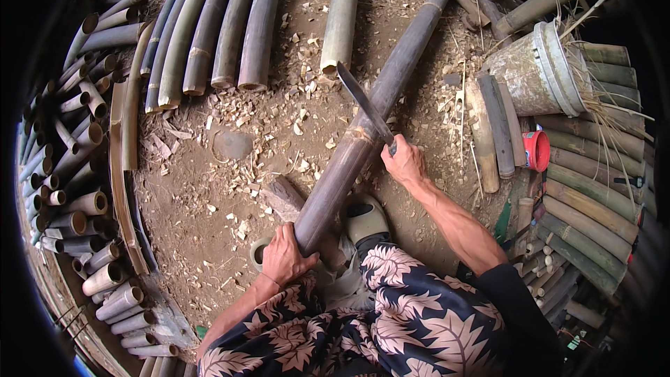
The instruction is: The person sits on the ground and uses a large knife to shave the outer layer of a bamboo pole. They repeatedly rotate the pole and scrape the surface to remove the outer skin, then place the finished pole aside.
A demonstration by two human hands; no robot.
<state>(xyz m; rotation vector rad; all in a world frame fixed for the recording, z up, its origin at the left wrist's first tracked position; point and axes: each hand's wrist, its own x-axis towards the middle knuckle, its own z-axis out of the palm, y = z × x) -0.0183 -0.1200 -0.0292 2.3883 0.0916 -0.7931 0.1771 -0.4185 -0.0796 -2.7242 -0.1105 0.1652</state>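
A long dark bamboo pole [336,176] slants from my lap up to the far right. Its near end is under my left hand [284,254], whose fingers wrap round it. In my right hand [405,163] is the handle of a machete [364,103]. The dark blade crosses over the pole close to a pale node ring, pointing to the far left; whether it touches the bamboo I cannot tell. Beneath the pole's near part lies a wooden block [283,197], next to my shoe [366,220].
Several cut bamboo poles [209,28] lie at the far left, with one pale pole [342,14] apart. Short bamboo pieces are stacked [87,202] along the left. On the right are a dirty white bucket [537,70], a red cup [536,151] and more bamboo [593,202]. Wood chips litter the dirt floor [188,230].
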